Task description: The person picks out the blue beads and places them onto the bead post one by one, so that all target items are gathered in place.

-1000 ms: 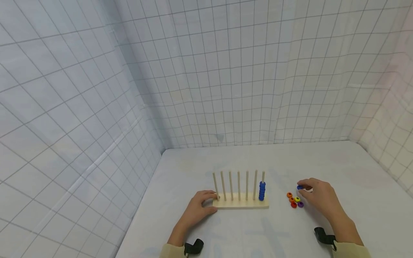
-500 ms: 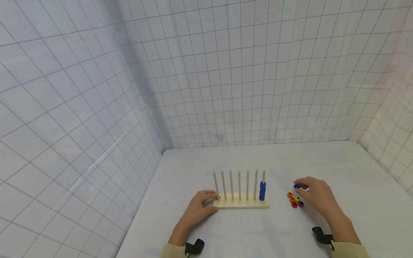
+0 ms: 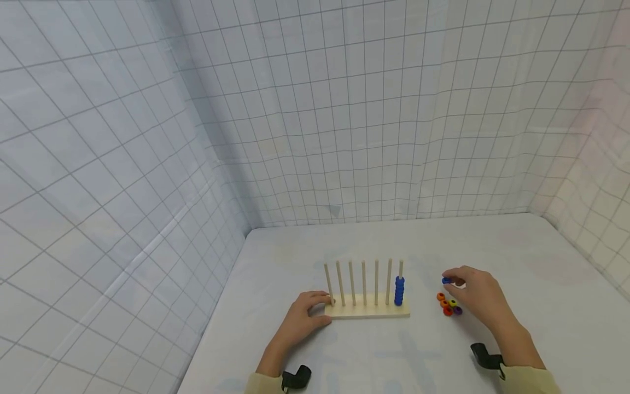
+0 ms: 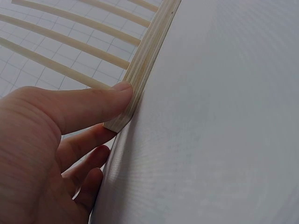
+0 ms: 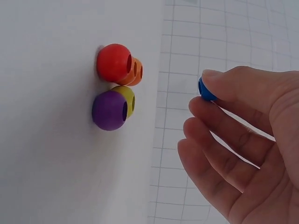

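A pale wooden base [image 3: 366, 313] with a row of upright pegs [image 3: 364, 282] stands on the white table. My left hand [image 3: 301, 320] pinches the left end of that base [image 4: 152, 51] between thumb and fingers. Blue beads [image 3: 399, 291] are stacked on the rightmost peg, whose top shows bare. Over on the right, my right hand [image 3: 479, 293] holds one blue bead [image 5: 206, 89] between thumb and index finger, raised above the table. Below it lie a red bead [image 5: 113, 63], a purple bead [image 5: 110, 111], a yellow bead [image 5: 130, 100] and orange beads [image 3: 441, 296].
A white table [image 3: 384, 355] spreads under everything. White cloth walls with a dark grid [image 3: 320, 137] close in the back and both sides. A black wrist mount [image 3: 297, 377] sits on the left wrist, and another black mount [image 3: 486, 357] on the right.
My right hand has shifted left and slightly farther from me, carrying the pinched blue bead past the loose beads. My left hand keeps its grip on the base, which stays put.
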The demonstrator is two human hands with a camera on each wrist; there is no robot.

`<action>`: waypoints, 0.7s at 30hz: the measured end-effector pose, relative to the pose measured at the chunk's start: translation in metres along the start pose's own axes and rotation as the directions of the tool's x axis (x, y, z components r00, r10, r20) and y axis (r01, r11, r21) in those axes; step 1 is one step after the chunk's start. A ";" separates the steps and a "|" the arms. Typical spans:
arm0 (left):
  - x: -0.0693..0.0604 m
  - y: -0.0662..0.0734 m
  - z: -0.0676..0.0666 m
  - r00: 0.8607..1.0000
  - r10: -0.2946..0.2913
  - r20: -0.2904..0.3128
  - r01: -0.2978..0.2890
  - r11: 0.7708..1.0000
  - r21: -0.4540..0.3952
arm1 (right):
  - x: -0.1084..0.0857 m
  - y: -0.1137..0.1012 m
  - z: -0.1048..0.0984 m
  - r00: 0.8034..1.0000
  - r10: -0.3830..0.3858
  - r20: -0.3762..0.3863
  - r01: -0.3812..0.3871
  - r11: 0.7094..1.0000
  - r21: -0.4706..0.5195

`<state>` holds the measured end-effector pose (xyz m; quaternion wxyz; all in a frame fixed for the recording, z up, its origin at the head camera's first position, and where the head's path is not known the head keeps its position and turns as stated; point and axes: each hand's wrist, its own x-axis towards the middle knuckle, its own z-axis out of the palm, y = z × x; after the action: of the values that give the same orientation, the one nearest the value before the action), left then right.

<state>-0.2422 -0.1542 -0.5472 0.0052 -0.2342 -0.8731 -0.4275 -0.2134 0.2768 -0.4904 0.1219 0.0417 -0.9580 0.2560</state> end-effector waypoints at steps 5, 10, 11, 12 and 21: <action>0.000 0.001 0.000 1.000 0.002 0.000 -0.002 1.000 0.002 | 0.004 -0.005 0.000 1.000 0.002 -0.021 -0.002 1.000 -0.003; -0.001 0.001 0.000 1.000 -0.003 0.005 0.003 1.000 -0.010 | 0.006 -0.010 0.000 0.999 -0.006 -0.035 0.006 1.000 0.001; 0.000 0.001 0.000 1.000 -0.003 0.004 0.003 1.000 -0.011 | 0.006 -0.011 0.000 0.999 -0.005 -0.037 0.005 1.000 0.001; -0.001 0.001 0.000 1.000 -0.004 0.004 0.004 1.000 -0.013 | 0.006 -0.012 0.000 0.999 -0.005 -0.039 0.005 1.000 0.000; -0.001 0.002 -0.001 1.000 -0.005 0.001 0.005 1.000 -0.011 | 0.009 -0.027 -0.008 0.999 -0.009 -0.043 0.010 1.000 0.022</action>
<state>-0.2401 -0.1540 -0.5454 0.0025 -0.2324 -0.8712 -0.4324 -0.2166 0.2573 -0.4688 0.1431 0.0424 -0.9520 0.2671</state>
